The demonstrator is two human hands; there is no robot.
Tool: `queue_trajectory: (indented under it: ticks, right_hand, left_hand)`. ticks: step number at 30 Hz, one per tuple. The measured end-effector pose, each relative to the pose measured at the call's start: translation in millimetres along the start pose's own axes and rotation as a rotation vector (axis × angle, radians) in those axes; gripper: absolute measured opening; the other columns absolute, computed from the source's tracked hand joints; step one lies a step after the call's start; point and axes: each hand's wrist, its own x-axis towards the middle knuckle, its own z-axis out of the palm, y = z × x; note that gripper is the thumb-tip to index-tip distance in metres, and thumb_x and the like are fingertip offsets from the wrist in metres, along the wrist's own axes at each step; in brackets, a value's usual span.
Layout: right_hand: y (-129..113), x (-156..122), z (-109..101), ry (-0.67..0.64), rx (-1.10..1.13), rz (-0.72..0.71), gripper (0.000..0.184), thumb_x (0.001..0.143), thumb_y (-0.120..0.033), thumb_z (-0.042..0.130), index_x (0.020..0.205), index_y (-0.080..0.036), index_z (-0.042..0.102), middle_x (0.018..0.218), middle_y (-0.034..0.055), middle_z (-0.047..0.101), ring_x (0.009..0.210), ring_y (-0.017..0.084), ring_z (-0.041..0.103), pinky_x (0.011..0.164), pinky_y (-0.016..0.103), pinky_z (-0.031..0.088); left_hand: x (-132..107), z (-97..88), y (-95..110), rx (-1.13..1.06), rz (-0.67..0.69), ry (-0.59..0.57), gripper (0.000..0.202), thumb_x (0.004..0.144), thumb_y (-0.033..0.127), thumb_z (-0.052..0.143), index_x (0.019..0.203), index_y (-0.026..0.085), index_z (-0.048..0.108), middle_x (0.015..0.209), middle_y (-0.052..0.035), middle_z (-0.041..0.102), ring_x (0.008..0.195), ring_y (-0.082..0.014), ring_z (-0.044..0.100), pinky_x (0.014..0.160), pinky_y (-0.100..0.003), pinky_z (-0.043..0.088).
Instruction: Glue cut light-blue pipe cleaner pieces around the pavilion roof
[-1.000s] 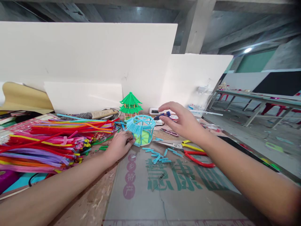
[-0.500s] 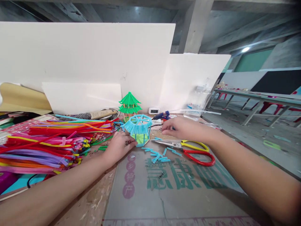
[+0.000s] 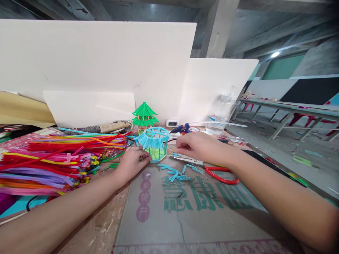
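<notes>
A light-blue straw pavilion model (image 3: 155, 140) stands on the cardboard sheet (image 3: 185, 215). My left hand (image 3: 132, 163) is closed on its lower left side, fingers pressed to the base. My right hand (image 3: 197, 146) hovers low just right of the model, fingers stretched left and down, holding nothing I can see. Its fingertips are over a short blue straw piece (image 3: 176, 154). Several more cut blue pieces (image 3: 176, 173) lie in front of the model. A blue glue gun (image 3: 181, 128) rests on the table behind my right hand.
A big heap of coloured sticks (image 3: 53, 158) fills the left side. A finished green pavilion (image 3: 144, 116) stands behind the blue one. Red-handled scissors (image 3: 219, 175) lie under my right wrist. White foam boards (image 3: 106, 63), a small timer (image 3: 172, 123) and a clear bottle (image 3: 222, 111) line the back.
My right hand held the glue gun up by the roof, set it down behind, then moved left and down toward the blue pieces. My left hand stayed on the model.
</notes>
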Motion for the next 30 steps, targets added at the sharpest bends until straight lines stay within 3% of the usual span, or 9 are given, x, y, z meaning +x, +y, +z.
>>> queue_trajectory:
  ticks: [2,4,7,10,14,25,30]
  right_hand:
    - [0,4,9,0.148,0.007,-0.001,0.020,0.092,-0.037,0.056,0.101,-0.022,0.066,0.076,0.0013,0.068,0.065,0.017,0.059,0.057,0.027,0.035]
    - [-1,7,19,0.275,-0.021,-0.029,0.034,0.091,-0.038,0.058,0.118,-0.019,0.060,0.086,0.0049,0.069,0.075,0.020,0.063,0.065,0.030,0.040]
    - [-3,10,35,0.350,-0.052,-0.085,0.047,0.088,-0.040,0.062,0.128,-0.016,0.054,0.100,0.0097,0.067,0.089,0.023,0.063,0.073,0.033,0.046]
    - [-7,11,44,0.363,-0.055,-0.102,0.042,0.088,-0.038,0.063,0.123,-0.017,0.057,0.104,0.0103,0.066,0.094,0.024,0.063,0.077,0.035,0.048]
    - [-11,11,47,0.411,-0.010,-0.108,0.034,0.088,-0.038,0.063,0.114,-0.017,0.062,0.094,0.0084,0.067,0.090,0.023,0.062,0.075,0.034,0.047]
    - [-13,13,53,0.399,0.031,-0.070,0.030,0.088,-0.032,0.064,0.113,-0.015,0.061,0.089,0.0063,0.065,0.085,0.021,0.059,0.076,0.032,0.043]
    - [-11,15,49,0.376,0.151,0.023,0.037,0.086,-0.040,0.066,0.115,-0.018,0.060,0.085,0.0031,0.064,0.079,0.018,0.058,0.069,0.027,0.040]
  left_hand:
    - [0,0.3,-1,-0.002,0.009,0.003,0.025,0.090,0.038,0.057,0.086,0.021,0.075,0.087,-0.0060,0.072,0.086,-0.0213,0.061,0.074,-0.033,0.040]
    - [-1,0.6,-1,-0.006,0.022,0.011,0.025,0.090,0.039,0.057,0.087,0.021,0.075,0.088,-0.0061,0.072,0.088,-0.0217,0.061,0.077,-0.033,0.040]
    - [-1,1.3,-2,-0.014,0.046,0.012,0.025,0.090,0.039,0.057,0.088,0.022,0.075,0.091,-0.0057,0.071,0.091,-0.0218,0.061,0.080,-0.034,0.040]
    - [-1,2.0,-2,-0.008,0.052,0.006,0.025,0.091,0.038,0.056,0.087,0.022,0.075,0.092,-0.0057,0.070,0.091,-0.0216,0.060,0.082,-0.035,0.040]
    - [-1,2.0,-2,-0.016,0.061,0.013,0.023,0.091,0.037,0.057,0.089,0.022,0.074,0.093,-0.0059,0.070,0.093,-0.0218,0.060,0.084,-0.034,0.041]
    - [-1,3.8,-4,-0.020,0.092,0.013,0.022,0.090,0.038,0.058,0.088,0.022,0.074,0.093,-0.0059,0.071,0.094,-0.0225,0.061,0.083,-0.035,0.042]
    - [0,1.9,-1,-0.029,0.036,-0.002,0.023,0.090,0.037,0.056,0.086,0.022,0.073,0.094,-0.0047,0.070,0.093,-0.0217,0.060,0.081,-0.033,0.042]
